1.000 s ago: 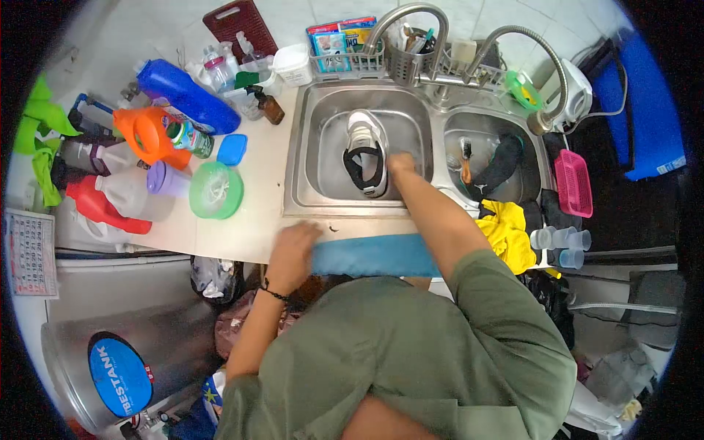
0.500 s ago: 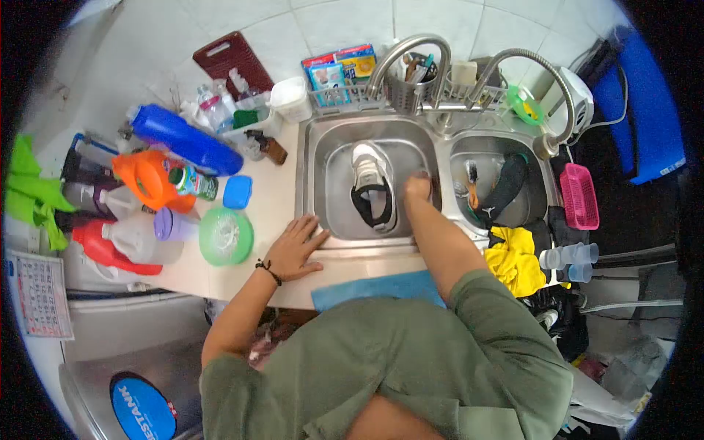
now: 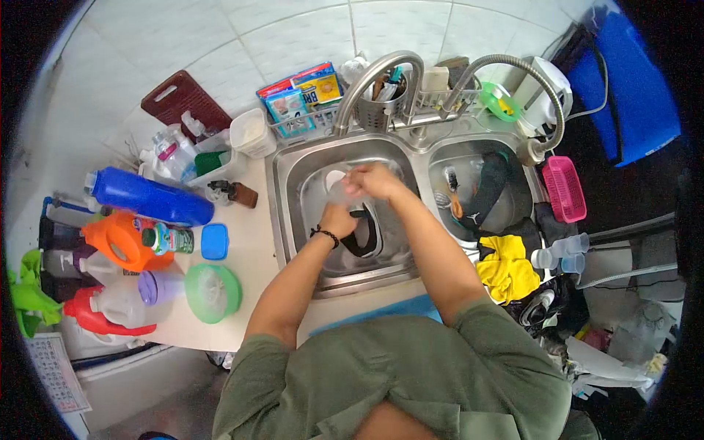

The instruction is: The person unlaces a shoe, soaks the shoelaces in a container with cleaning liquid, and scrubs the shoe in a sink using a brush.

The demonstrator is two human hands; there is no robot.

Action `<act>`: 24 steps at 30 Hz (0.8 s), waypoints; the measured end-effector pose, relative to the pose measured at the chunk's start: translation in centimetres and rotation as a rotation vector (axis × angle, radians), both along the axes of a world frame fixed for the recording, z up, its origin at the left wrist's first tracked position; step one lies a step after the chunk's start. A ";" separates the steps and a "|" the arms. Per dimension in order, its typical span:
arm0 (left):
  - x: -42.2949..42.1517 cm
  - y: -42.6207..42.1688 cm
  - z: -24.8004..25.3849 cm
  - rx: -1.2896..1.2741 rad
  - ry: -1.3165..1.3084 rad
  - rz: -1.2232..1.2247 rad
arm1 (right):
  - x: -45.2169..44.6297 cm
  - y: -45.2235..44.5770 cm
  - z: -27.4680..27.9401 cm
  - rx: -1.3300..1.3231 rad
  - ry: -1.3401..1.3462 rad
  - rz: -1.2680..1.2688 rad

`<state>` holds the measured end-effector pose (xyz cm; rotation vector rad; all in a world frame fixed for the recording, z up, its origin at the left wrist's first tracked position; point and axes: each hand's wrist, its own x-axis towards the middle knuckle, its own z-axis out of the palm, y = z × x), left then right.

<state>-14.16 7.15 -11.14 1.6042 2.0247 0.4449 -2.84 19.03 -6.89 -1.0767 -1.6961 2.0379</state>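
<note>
A white and black shoe lies in the left sink basin [image 3: 287,253]; its black collar [image 3: 359,244] and white toe [image 3: 335,178] show around my hands. My left hand [image 3: 339,215] is over the middle of the shoe, its fingers smeared by motion. Just beyond it, my right hand [image 3: 372,181] is above the toe end, with fingers curled together. The two hands' fingertips come close to each other. Whether anything small is between them is hidden by blur.
The right basin holds a brush with an orange handle [image 3: 455,205] and a black item [image 3: 490,192]. A metal faucet [image 3: 345,110] arches above the left basin. Bottles, including a blue one [image 3: 150,196], and a green bowl [image 3: 213,293] crowd the left counter. A yellow cloth [image 3: 507,270] lies right.
My left hand has left the counter edge and moved into the left basin over the shoe. My right hand has shifted from the basin's right side to the toe end. The view has tilted slightly.
</note>
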 end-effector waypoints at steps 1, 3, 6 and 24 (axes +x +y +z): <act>0.0 0.3 -0.3 -0.029 -0.023 0.072 | 0.0 1.1 -2.1 0.190 -0.164 -0.092; -0.4 -0.4 -2.6 0.181 -0.102 0.179 | 0.2 0.4 -6.4 0.231 -0.237 -0.610; -1.6 -1.8 -3.5 0.366 -0.300 0.322 | 1.6 -0.5 -13.3 -0.007 -0.260 -1.028; -1.5 -1.7 1.3 0.342 -0.280 0.137 | -0.3 -0.5 -9.0 -0.324 -0.170 -0.298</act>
